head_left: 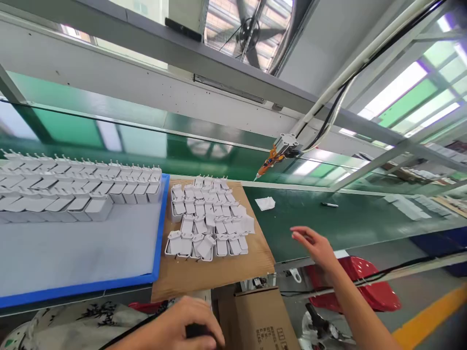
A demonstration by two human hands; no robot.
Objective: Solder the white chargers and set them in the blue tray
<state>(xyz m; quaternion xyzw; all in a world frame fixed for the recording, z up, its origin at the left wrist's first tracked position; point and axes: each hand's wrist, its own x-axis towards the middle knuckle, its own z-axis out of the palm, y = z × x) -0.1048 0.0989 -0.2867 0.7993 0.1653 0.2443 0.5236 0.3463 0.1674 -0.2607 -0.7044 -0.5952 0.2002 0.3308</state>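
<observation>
Two bare hands appear low in the view. The left hand [182,325] is curled around a small black object [195,331] at the bottom edge, above a printed cloth [73,323]; what the object is cannot be told. The right hand [315,245] hangs released, fingers spread, holding nothing, over the near edge of the green conveyor belt [350,223] and above a red plastic stool [368,287]. Left of it, a cluster of white plastic charger housings [207,218] lies on a brown cardboard sheet [204,274]. Further left, rows of similar white housings [73,187] stand on a grey tray with a blue rim [157,243]. On the belt lie a white scrap [265,203] and a black marker pen [329,205]. A brown carton [259,318] sits below the cardboard sheet.
</observation>
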